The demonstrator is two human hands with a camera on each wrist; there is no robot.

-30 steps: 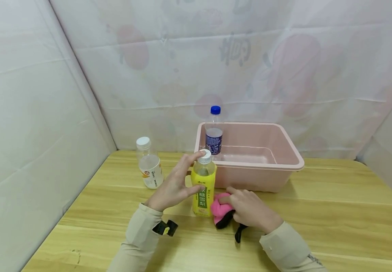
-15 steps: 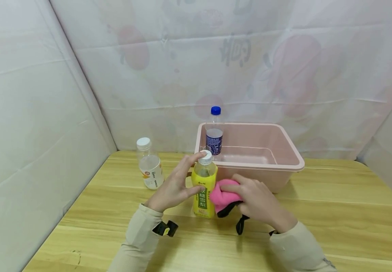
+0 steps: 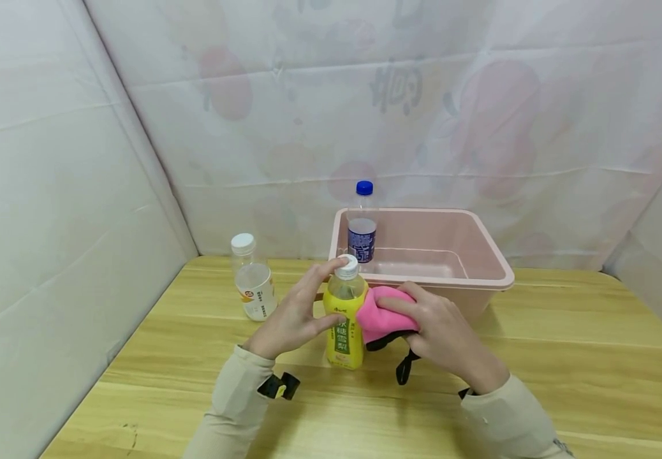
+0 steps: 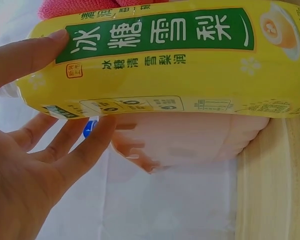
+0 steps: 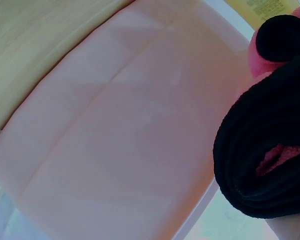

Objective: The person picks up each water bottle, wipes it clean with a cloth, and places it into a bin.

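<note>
My left hand [image 3: 293, 317] steadies an upright drink bottle [image 3: 344, 357] with a yellow label and white cap. Its index finger touches the cap, its thumb lies on the front of the label, and the other fingers reach behind the bottle [image 4: 190, 80] in the left wrist view. With my right hand [image 3: 448, 338] I grip a bunched pink cloth [image 3: 378, 322] with black trim, held against the bottle's upper right side. A black loop [image 3: 404, 368] hangs from this cloth. Black folds of the cloth [image 5: 235, 165] fill the right side of the right wrist view.
A pink plastic basin [image 3: 480, 280] stands behind the hands. Inside its left end is a clear bottle [image 3: 361, 239] with a blue cap. Another clear bottle [image 3: 253, 287], white-capped, stands on the wooden table [image 3: 182, 382] to the left. Pale curtains [image 3: 285, 95] enclose the table.
My right hand and the pink cloth have risen along the bottle's right side, from near its base to near its shoulder. The left hand and the bottle have hardly moved.
</note>
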